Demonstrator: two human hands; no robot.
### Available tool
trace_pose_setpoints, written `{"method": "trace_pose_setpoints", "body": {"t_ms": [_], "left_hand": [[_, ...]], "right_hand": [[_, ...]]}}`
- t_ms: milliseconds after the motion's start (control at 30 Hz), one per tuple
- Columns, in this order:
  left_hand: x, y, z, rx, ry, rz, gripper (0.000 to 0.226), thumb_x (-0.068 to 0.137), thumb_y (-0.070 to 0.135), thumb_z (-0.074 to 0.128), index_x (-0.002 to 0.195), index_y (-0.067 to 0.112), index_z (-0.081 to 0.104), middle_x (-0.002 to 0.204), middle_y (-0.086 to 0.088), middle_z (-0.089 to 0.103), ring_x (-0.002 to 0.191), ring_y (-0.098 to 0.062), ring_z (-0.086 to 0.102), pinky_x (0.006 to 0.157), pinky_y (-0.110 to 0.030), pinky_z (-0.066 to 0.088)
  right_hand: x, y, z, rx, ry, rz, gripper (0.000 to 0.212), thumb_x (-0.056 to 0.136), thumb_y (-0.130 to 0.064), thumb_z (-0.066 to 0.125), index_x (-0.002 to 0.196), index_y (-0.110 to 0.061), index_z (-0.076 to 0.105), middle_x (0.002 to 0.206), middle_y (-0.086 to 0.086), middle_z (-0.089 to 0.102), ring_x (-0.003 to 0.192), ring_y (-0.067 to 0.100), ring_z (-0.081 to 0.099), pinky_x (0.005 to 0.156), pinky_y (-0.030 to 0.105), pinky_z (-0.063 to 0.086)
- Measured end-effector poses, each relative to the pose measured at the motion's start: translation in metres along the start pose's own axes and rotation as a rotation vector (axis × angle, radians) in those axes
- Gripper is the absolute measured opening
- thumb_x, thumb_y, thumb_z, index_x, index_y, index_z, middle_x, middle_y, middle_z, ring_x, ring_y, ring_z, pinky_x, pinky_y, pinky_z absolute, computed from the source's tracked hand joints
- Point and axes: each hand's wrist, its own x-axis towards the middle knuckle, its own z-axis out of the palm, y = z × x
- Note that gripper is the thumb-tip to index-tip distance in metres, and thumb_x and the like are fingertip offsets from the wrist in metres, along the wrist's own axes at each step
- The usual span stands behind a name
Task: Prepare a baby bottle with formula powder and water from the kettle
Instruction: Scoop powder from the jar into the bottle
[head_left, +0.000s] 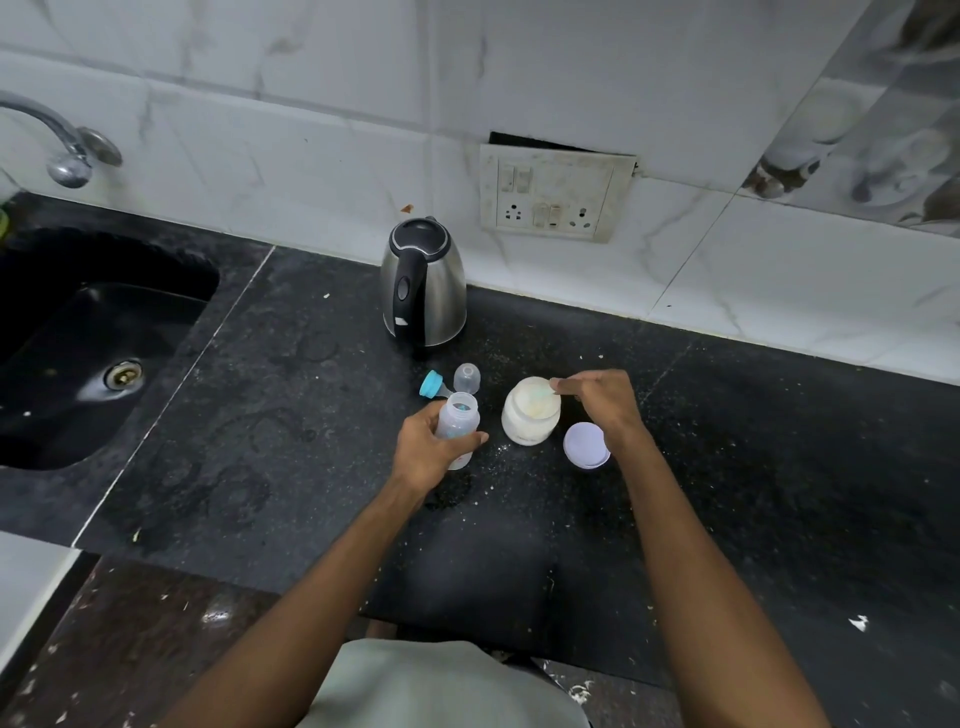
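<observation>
scooping step: from the head view, the person looks to be drawing formula powder out of the jar, so the powder stage is in hand and water seems not yet poured.
left hand: the left hand (427, 451) wraps its fingers and thumb round the baby bottle (457, 423), which stands upright and uncapped on the black counter (291, 415).
right hand: the right hand (597, 397) pinches the handle of a pale scoop (540, 397) whose bowl dips into the open formula jar (531, 413); how full the scoop is cannot be told.
jar and lid: the jar sits just right of the bottle, with its round lid (586, 445) lying flat beside it on the right.
bottle parts: the teal-ringed teat (434, 385) and clear cap (466, 378) lie just behind the bottle, between it and the kettle.
kettle: the steel kettle (423, 283) stands lid shut near the wall, well behind the bottle, untouched.
spills: white specks lie on the counter between bottle and jar.
next move, as judged: lift the scoop level, carry it across the short gap and tip it squarely over the narrow bottle mouth while the left hand steadies the bottle.
after that, as judged: the kettle must be reached for water.
</observation>
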Motion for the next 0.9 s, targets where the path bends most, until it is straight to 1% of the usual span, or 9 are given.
{"method": "trace_pose_setpoints", "body": {"t_ms": [100,233,367,500,633,700,767,834,900], "left_hand": [[0.001,-0.003,0.000,-0.003,0.011,-0.005,0.054,0.071,0.021,0.095,0.119,0.015,0.070,0.112,-0.001,0.076,0.106,-0.024,0.072,0.096,-0.044,0.060],[0.001,-0.002,0.001,0.010,-0.002,-0.003,0.053,0.071,0.022,0.095,0.117,0.017,0.070,0.112,-0.001,0.076,0.106,-0.022,0.072,0.097,-0.046,0.059],[0.002,0.001,0.003,0.019,-0.013,0.019,0.053,0.071,0.020,0.095,0.118,0.018,0.070,0.112,-0.001,0.075,0.108,-0.023,0.071,0.098,-0.045,0.059],[0.003,0.007,0.004,0.036,0.001,0.063,0.053,0.072,0.019,0.095,0.116,0.023,0.066,0.114,0.003,0.071,0.110,-0.021,0.068,0.096,-0.039,0.057],[0.005,0.014,0.005,0.038,0.010,0.092,0.053,0.070,0.019,0.096,0.115,0.019,0.069,0.111,0.012,0.066,0.108,-0.018,0.068,0.095,-0.036,0.058],[0.007,0.016,0.004,0.028,-0.003,0.096,0.049,0.068,0.020,0.097,0.108,0.027,0.070,0.109,0.006,0.072,0.104,-0.018,0.070,0.093,-0.039,0.060],[0.008,0.018,0.003,0.039,-0.008,0.102,0.054,0.065,0.024,0.098,0.111,0.027,0.070,0.112,0.001,0.074,0.104,-0.020,0.071,0.094,-0.042,0.060],[0.009,0.019,0.002,0.051,-0.013,0.107,0.064,0.061,0.032,0.098,0.118,0.022,0.070,0.115,0.001,0.074,0.106,-0.019,0.071,0.094,-0.042,0.061],[0.008,0.018,0.002,0.063,-0.018,0.106,0.067,0.062,0.032,0.097,0.122,0.020,0.070,0.116,0.003,0.074,0.106,-0.018,0.071,0.094,-0.041,0.061]], "right_hand": [[-0.002,0.006,-0.003,0.147,0.068,0.084,0.008,0.081,-0.020,0.086,0.082,-0.014,0.082,0.084,-0.005,0.074,0.088,0.011,0.065,0.077,0.028,0.046],[-0.004,0.018,-0.006,0.323,0.101,0.264,0.025,0.080,-0.022,0.087,0.096,-0.004,0.081,0.072,-0.001,0.060,0.069,0.013,0.050,0.062,0.029,0.041],[-0.009,0.032,-0.006,0.471,0.094,0.350,0.027,0.083,-0.019,0.085,0.100,0.001,0.081,0.065,-0.001,0.058,0.060,0.010,0.047,0.053,0.024,0.042],[-0.015,0.033,-0.005,0.556,0.089,0.328,0.029,0.086,-0.016,0.083,0.104,0.005,0.078,0.064,-0.001,0.061,0.059,0.009,0.050,0.053,0.022,0.044],[-0.022,0.026,-0.009,0.600,0.085,0.277,0.028,0.085,-0.017,0.083,0.103,0.004,0.078,0.065,0.000,0.064,0.059,0.008,0.054,0.056,0.023,0.047],[-0.027,0.020,-0.010,0.618,0.074,0.240,0.028,0.084,-0.018,0.084,0.103,0.002,0.078,0.068,0.001,0.067,0.059,0.009,0.057,0.057,0.024,0.048],[-0.031,0.014,-0.010,0.628,0.072,0.206,0.024,0.085,-0.018,0.084,0.102,-0.001,0.078,0.071,0.002,0.070,0.061,0.009,0.059,0.058,0.024,0.049],[-0.034,0.009,-0.010,0.593,0.112,0.176,0.017,0.087,-0.017,0.082,0.098,-0.004,0.079,0.074,0.004,0.072,0.061,0.009,0.060,0.059,0.025,0.048],[-0.032,0.010,-0.006,0.446,0.192,0.116,0.011,0.089,-0.017,0.080,0.094,-0.008,0.080,0.074,0.003,0.073,0.063,0.009,0.060,0.059,0.025,0.048]]}}
